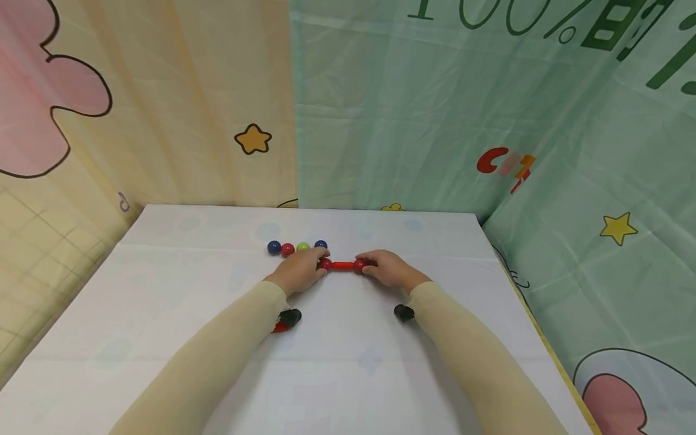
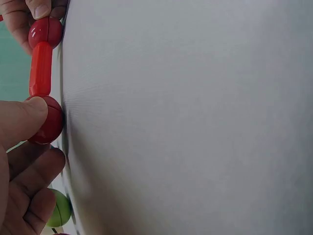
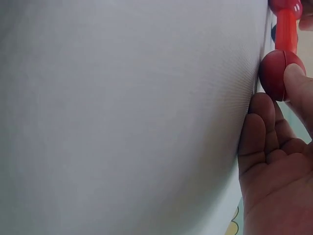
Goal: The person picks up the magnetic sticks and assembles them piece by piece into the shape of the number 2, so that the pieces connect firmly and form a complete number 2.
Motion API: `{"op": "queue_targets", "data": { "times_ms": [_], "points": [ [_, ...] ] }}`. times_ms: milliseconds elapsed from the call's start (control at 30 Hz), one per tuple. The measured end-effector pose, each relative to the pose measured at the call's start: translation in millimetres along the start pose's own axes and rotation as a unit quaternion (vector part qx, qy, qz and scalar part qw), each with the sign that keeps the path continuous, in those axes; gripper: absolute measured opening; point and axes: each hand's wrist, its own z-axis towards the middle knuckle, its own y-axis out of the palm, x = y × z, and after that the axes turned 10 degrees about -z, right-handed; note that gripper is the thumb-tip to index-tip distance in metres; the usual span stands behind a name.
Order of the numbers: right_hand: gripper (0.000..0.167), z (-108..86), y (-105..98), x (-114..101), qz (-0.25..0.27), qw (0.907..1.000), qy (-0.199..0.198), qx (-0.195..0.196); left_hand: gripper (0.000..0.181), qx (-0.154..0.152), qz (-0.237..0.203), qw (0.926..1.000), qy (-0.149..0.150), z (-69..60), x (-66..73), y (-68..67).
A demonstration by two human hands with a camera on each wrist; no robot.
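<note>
A red rod (image 1: 342,266) joins two dark red balls end to end, low over the white table. My left hand (image 1: 298,270) pinches the left ball (image 2: 51,122), its thumb on the near side. At the other end, my right hand (image 1: 393,269) holds the right ball (image 3: 274,76) between thumb and fingers. Both wrist views show the rod's ends meeting the balls, each ball marked by a seam line. Whether the piece touches the tabletop, I cannot tell.
Just behind my left hand stand a blue ball (image 1: 274,248), a red ball (image 1: 287,249), a green ball (image 1: 302,246) and another blue ball (image 1: 321,244) in a row. Printed curtains (image 1: 380,121) hang behind the white table (image 1: 348,374). Black devices (image 1: 404,312) sit at both wrists.
</note>
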Motion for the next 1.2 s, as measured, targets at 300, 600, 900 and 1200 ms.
{"op": "queue_targets", "data": {
  "times_ms": [300,600,900,1200],
  "points": [
    [0.044,3.7,0.1,-1.7,0.000,1.0000,0.008,-0.004,0.038,0.000,0.007,0.9996,0.028,-29.8,-17.9,-34.4],
    [0.044,8.8,0.6,-0.7,0.005,1.0000,0.003,-0.008,0.030,-0.035,0.014,0.9989,-0.030,-61.4,-59.5,-55.1],
    [0.045,10.1,-0.3,0.4,0.009,0.9999,-0.008,-0.008,0.033,-0.044,-0.007,0.9983,-0.039,-72.6,-74.8,-52.5],
    [0.044,10.4,0.0,0.0,0.015,0.9998,-0.004,-0.009,0.030,-0.041,-0.017,0.9978,-0.049,-71.7,-73.6,-49.2]
  ]
}}
